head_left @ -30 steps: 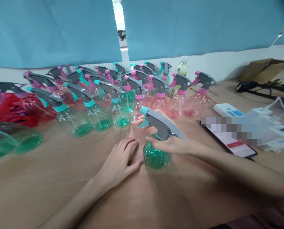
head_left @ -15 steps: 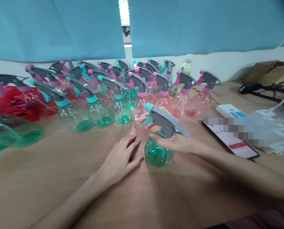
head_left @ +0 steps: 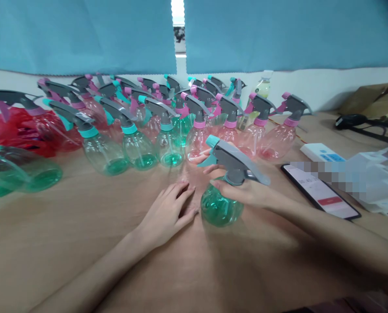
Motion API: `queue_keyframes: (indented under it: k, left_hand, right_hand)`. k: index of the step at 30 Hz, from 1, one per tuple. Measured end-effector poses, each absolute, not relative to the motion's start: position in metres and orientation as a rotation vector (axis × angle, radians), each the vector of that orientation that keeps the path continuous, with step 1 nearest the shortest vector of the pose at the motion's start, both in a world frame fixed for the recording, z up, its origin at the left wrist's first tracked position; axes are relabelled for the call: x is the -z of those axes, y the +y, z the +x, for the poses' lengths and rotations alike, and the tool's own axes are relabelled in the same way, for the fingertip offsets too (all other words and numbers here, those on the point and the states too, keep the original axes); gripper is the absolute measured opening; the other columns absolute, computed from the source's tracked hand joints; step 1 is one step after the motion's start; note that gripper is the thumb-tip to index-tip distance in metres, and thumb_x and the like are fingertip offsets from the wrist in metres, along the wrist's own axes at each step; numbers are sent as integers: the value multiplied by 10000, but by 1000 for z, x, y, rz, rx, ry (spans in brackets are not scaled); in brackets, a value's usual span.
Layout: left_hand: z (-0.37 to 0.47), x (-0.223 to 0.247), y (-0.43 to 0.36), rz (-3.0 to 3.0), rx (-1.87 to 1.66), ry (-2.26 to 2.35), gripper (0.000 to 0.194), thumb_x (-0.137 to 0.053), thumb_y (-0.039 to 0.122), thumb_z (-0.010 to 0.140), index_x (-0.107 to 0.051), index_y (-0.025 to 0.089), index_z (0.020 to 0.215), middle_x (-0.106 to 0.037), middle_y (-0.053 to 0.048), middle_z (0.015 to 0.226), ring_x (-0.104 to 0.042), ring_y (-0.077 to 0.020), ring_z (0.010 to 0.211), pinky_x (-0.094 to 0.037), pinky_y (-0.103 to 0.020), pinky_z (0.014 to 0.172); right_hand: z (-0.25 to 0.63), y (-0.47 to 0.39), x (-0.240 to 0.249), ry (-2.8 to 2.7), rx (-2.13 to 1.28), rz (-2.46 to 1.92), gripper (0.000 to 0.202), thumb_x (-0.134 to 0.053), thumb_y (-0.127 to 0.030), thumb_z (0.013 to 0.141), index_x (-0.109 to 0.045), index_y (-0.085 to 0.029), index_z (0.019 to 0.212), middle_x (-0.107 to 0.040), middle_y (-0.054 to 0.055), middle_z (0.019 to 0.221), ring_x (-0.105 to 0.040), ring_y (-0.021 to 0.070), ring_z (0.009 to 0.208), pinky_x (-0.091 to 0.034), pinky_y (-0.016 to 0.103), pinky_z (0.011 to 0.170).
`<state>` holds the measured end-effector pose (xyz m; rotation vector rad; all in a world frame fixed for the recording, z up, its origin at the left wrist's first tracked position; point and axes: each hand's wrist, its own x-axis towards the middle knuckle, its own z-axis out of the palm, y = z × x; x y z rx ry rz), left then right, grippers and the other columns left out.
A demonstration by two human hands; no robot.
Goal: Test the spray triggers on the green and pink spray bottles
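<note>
Still held at the neck by the partly closed right hand (head_left: 242, 191), beside the empty, loosely open left hand (head_left: 164, 214): green transparent spray bottle (head_left: 220, 205), grey-headed, turquoise-nozzled.

Moderate, cool light is spread over the scene; the brightest white is seen in the gap (head_left: 178, 15) between the blue curtains (head_left: 83, 39). Small highlights are cast on the green bottle (head_left: 222, 206), and a soft, dim shadow is laid on the near side of the table (head_left: 167, 278). Fine detail is softened by slight blur, outer shapes are stretched, and part of the phone (head_left: 332, 200) is covered by pixelation.
</note>
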<state>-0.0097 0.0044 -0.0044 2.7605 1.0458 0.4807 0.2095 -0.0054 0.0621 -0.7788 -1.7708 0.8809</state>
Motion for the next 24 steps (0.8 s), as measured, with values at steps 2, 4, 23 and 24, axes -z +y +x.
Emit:
queue_keyframes:
  k: [2, 4, 23, 24]
  left_hand:
    - [-10, 4, 4, 2763, -483, 1048, 457, -504, 391, 968, -518, 130, 1343, -518, -173, 1382, -462, -313, 1293, -402, -499, 1046]
    - [-10, 4, 4, 2760, -492, 1047, 457, -510, 386, 967, -522, 127, 1343, -519, -174, 1381, -466, -314, 1289, -402, -494, 1048]
    - [-8, 3, 4, 2746, -509, 1047, 435, -481, 401, 973, -524, 174, 1341, -532, -151, 1372, -477, -322, 1274, -420, -506, 1017]
    - [-8, 3, 4, 2748, -503, 1051, 434, -485, 400, 972, -528, 169, 1337, -536, -153, 1367, -477, -323, 1274, -423, -505, 1015]
  right_hand:
    - [209, -6, -64, -1797, -869, -797, 409, -535, -75, 710, -461, -264, 1065, -672, 35, 1128, -675, 176, 936, -576, 345, 831]
    - [208, -6, -67, -1824, -850, -828, 381, -517, -100, 712, -503, -273, 1051, -688, 23, 1062, -678, 191, 948, -576, 358, 829]
    - [208, -8, -69, -1862, -862, -919, 169, -509, -185, 723, -578, -277, 847, -695, 17, 898, -665, 218, 1000, -589, 360, 782]
    - [208, -8, -70, -1868, -859, -913, 153, -504, -178, 720, -569, -272, 822, -695, 19, 902, -664, 218, 1005, -587, 361, 792]
